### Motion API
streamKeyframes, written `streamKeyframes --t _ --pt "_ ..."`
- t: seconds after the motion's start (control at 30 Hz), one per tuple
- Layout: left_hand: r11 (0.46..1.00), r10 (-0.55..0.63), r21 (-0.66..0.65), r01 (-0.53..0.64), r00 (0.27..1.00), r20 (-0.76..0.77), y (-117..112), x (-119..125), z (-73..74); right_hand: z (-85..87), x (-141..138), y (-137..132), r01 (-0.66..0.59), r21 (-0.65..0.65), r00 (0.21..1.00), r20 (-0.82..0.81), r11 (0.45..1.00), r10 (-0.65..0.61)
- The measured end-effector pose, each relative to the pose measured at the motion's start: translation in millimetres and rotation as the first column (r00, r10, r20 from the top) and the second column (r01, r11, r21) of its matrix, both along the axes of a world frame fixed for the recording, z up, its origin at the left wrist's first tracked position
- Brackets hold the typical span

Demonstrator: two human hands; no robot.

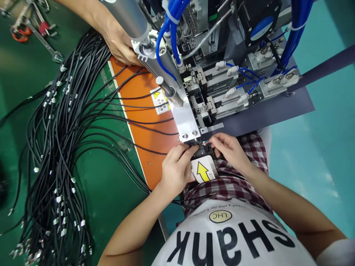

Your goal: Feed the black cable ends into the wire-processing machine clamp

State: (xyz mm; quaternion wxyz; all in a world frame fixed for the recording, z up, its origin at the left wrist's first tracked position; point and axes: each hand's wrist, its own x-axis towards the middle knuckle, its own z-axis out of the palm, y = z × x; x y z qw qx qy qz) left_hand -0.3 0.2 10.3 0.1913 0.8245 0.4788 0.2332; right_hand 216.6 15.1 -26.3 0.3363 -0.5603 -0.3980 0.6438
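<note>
both hands pinch at a small black fixture (200, 150) under the machine's metal plate (184, 120): left hand (174, 171), right hand (229, 147). black cables (63, 147) fan across the green table (16, 74). another person's hand (120, 42) rests by the orange board (138, 107).

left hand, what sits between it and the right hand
In the head view, a small black fixture, which the left hand and right hand both touch.

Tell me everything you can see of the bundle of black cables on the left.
The black cables are many thin, rubbery-looking leads with shiny metal ends, lying loose and tangled on the green table. Several fan rightward over the orange plate toward the front of the machine. The left hand and right hand meet at what looks like one cable's end, where coloured wires show. Another person's hand rests at the bundle's upper edge.
</note>
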Motion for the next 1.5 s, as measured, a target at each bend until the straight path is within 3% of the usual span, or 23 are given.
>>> streamKeyframes --t 0.17,0.3,0.47,0.67,0.8,1.07,1.17,1.37,1.5 --pt "1.0 0.017 -0.02 -0.017 1.0 0.009 0 1 -2.0 8.6 -8 9 -0.06 -0.006 0.997 -0.049 0.998 0.06" --pt "0.998 0.056 -0.021 -0.056 0.998 0.022 -1 1 2.5 4.8 -10 10 -0.064 -0.018 0.995 -0.078 0.998 0.062" --pt "0.993 0.113 0.041 -0.111 0.993 -0.034 -16 -19 6.1 -0.4 -9 8 -0.051 -0.04 0.988 -0.151 0.998 0.044" --pt "0.986 0.065 0.162 -0.049 0.993 -0.094 -35 -42 -4.1 -1.3 6 -2 0.06 -0.095 0.982 -0.173 0.994 -0.076" --pt "0.979 0.075 0.198 -0.049 0.989 -0.126 -38 -40 -9.0 -8.6 18 -16 0.129 -0.137 0.972 -0.179 0.982 -0.152" --pt "0.97 0.089 0.236 -0.05 0.984 -0.156 -45 -38 -12.8 -15.4 28 -35 0.141 -0.137 0.977 -0.14 0.98 -0.16" --pt "0.976 0.084 0.214 -0.05 0.985 -0.153 -40 -37 -12.8 -18.2 29 -39 0.129 -0.133 0.981 -0.13 0.983 -0.146" --pt "0.982 0.147 0.144 -0.125 0.977 -0.153 -7 -31 -7.5 -18.3 32 -45 0.123 -0.126 0.984 -0.113 0.984 -0.138" --pt "0.994 0.081 0.082 -0.066 0.978 -0.193 10 -65 6.0 -13.4 40 -49 0.137 -0.138 0.986 -0.076 0.981 -0.149"
